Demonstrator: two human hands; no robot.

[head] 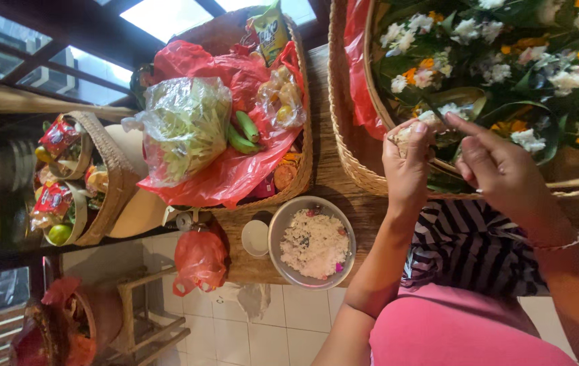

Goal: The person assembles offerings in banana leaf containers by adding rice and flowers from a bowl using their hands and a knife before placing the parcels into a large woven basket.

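Two bare hands are seen at the rim of a large woven basket (350, 146). A small clump of white rice (404, 135) is pinched between the thumb and curled fingers of the left hand (408, 166), which is held against the basket's edge. The right hand (499, 169) is held just beside it, its forefinger stretched out toward the clump and touching or nearly touching it, the other fingers loosely bent; nothing can be made out in its grip. A thin bracelet (564, 244) is worn on the right wrist.

The basket is filled with small leaf trays of white and orange flowers (506, 54), and a red plastic bag (357, 74) is tucked along its inner wall. Below the hands, a black-and-white striped cloth (469, 247) is draped over the wooden table (333, 179).

Near the left forearm, a metal bowl of rice (313, 242) is set on the table, with a small white cup (256, 238) touching its side. Further off, a second woven basket (303, 122) is packed with red plastic, a clear bag of greens (184, 125) and green bananas (243, 132).
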